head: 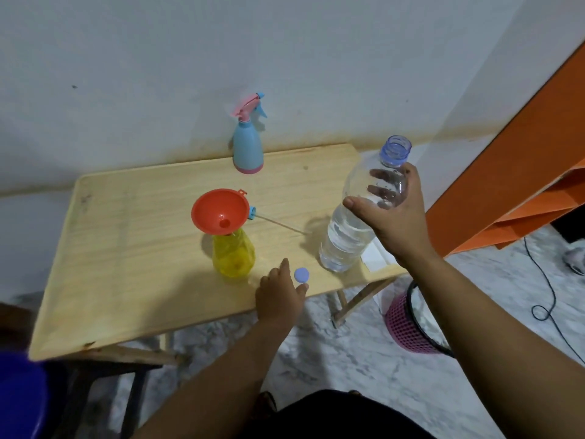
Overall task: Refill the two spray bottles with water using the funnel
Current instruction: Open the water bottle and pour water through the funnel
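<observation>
No readable text, label, brand or number shows on anything here.

Pink basket (408,324), cable (546,280), table (126,248).
</observation>
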